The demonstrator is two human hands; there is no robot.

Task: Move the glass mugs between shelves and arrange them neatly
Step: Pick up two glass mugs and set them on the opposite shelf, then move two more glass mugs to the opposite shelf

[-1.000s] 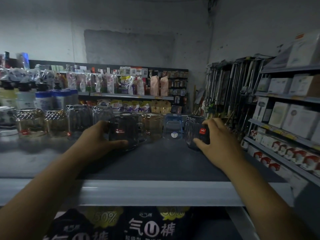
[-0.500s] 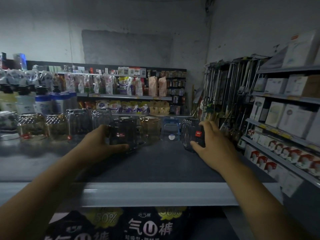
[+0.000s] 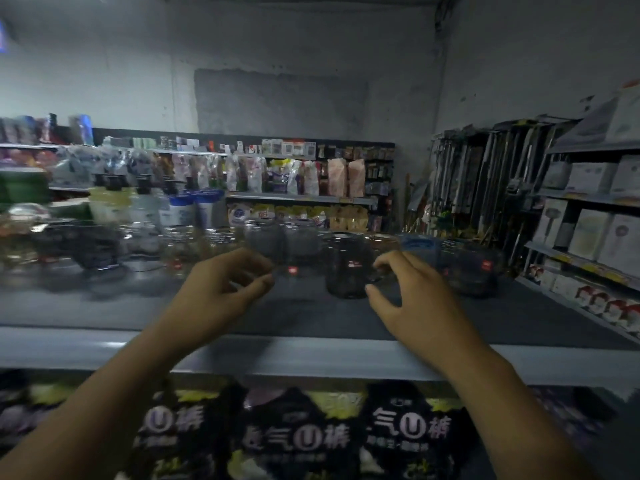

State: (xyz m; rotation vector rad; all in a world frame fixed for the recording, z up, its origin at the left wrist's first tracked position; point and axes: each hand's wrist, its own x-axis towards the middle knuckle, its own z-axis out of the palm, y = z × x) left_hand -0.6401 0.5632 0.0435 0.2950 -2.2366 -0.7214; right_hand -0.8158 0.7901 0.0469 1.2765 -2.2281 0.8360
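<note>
Glass mugs, clear and smoky, stand inverted in a blurred row along the back of the dark grey shelf top (image 3: 138, 313). Far left, faceted amber-tinted glass jars (image 3: 20, 247), smeared by camera motion. Left hand (image 3: 221, 285) hovers above the shelf, fingers curled loosely, thumb and forefinger near each other but gripping nothing; a clear mug with a red label (image 3: 294, 251) sits just beyond its fingertips. Centre: dark smoked-glass mug with a red sticker (image 3: 348, 268), upside down, standing forward of the row between the two hands. Right hand (image 3: 412, 299) spread half open, fingers arched, empty, its fingertips just beside that mug's handle; contact cannot be told. Behind it a blue-tinted glass mug (image 3: 420, 245). Far right, another dark ribbed glass mug with a red sticker (image 3: 474, 268), apart from both hands.
</note>
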